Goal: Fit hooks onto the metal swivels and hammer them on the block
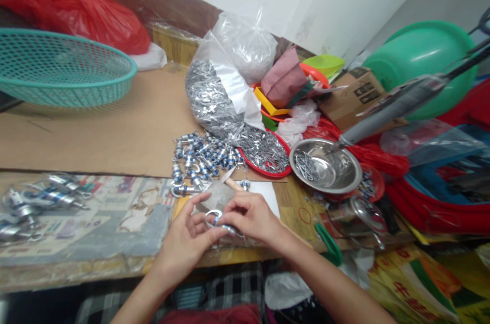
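Note:
Both hands meet over the table's front edge around one small silver-and-blue metal fitting (229, 229) with a curved ring at one end. My left hand (191, 232) is closed on its lower side with thumb and fingers. From the right, my right hand (248, 214) pinches the same piece. Just behind the fingers sits a grey block (218, 195), partly hidden. A hammer (234, 184) with a wooden handle lies against that block, its handle running under my right hand. Many similar fittings (197, 163) are heaped beyond the block.
Another group of fittings (42, 201) lies at left. A red tray (285, 173) of small metal strips stands beside a bulging clear bag (209, 94) of them. Right of it, a steel bowl (340, 173) holds metal pins below a grey tool (390, 107). A teal basket (69, 99) stands back left.

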`<action>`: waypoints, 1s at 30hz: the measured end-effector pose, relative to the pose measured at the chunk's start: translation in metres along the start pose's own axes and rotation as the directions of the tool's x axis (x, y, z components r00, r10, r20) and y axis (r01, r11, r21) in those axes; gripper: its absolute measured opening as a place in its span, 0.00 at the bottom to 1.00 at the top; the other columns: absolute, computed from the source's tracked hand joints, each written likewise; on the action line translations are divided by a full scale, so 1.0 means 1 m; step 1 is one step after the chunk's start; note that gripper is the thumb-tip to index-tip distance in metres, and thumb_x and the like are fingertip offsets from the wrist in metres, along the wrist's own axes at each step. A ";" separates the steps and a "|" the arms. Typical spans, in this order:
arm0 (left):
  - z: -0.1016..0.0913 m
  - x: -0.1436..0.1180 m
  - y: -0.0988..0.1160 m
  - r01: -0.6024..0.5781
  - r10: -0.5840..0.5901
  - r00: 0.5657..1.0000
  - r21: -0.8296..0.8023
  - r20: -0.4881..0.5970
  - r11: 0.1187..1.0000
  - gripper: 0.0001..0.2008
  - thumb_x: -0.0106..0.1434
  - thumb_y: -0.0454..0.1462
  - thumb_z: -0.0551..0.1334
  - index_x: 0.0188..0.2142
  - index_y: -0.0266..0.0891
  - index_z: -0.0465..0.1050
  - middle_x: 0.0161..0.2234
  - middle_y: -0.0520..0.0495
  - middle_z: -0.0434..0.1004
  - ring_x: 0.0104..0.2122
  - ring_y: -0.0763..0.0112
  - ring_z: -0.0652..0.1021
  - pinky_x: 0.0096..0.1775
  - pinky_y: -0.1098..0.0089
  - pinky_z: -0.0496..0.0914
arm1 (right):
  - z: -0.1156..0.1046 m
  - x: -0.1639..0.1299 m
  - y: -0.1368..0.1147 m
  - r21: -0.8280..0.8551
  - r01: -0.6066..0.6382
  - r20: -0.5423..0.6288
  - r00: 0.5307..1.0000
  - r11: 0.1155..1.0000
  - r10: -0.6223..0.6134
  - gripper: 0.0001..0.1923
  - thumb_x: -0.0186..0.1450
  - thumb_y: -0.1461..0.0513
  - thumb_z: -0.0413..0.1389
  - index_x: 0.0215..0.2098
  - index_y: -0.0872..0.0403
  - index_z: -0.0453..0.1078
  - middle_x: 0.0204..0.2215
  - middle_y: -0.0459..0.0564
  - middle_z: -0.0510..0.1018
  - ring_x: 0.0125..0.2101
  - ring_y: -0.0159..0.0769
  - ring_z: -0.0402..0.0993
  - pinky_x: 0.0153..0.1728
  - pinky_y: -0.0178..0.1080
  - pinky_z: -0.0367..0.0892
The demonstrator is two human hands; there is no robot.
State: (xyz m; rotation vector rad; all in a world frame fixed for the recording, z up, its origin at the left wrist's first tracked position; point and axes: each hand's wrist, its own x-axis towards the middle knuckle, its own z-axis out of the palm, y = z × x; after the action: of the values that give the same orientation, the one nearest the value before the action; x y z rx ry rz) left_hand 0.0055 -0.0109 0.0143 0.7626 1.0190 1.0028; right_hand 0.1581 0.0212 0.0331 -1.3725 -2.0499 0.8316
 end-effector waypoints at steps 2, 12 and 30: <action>0.000 0.001 0.000 0.005 -0.005 1.000 0.003 0.012 1.000 0.35 0.45 0.34 0.68 0.51 0.39 0.54 0.25 0.54 0.74 0.27 0.70 0.78 0.31 0.71 0.71 | 0.002 0.003 0.000 0.008 0.074 -0.023 0.997 0.997 -0.074 0.06 0.52 0.60 0.62 0.21 0.55 0.75 0.18 0.43 0.73 0.22 0.27 0.68 0.24 0.29 0.61; -0.003 0.002 -0.003 0.015 -0.014 1.000 -0.014 0.027 1.000 0.36 0.45 0.35 0.69 0.51 0.39 0.53 0.26 0.54 0.73 0.28 0.70 0.77 0.32 0.71 0.71 | 0.012 -0.003 0.009 0.009 0.159 -0.246 0.957 0.987 -0.152 0.10 0.62 0.59 0.53 0.32 0.53 0.76 0.25 0.46 0.75 0.26 0.29 0.71 0.28 0.31 0.65; -0.002 0.003 -0.006 0.039 -0.037 0.998 0.041 -0.057 0.998 0.37 0.43 0.38 0.70 0.51 0.40 0.56 0.27 0.53 0.74 0.30 0.70 0.77 0.34 0.72 0.71 | -0.045 -0.065 0.026 -0.337 0.065 -0.124 0.986 0.939 -0.112 0.16 0.64 0.65 0.48 0.51 0.54 0.60 0.41 0.53 0.73 0.41 0.36 0.71 0.40 0.36 0.67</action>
State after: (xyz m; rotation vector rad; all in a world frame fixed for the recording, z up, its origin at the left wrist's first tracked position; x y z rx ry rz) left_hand 0.0064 -0.0105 0.0076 0.7506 1.1022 0.9770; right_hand 0.2285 -0.0234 0.0383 -1.4521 -2.1897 0.3460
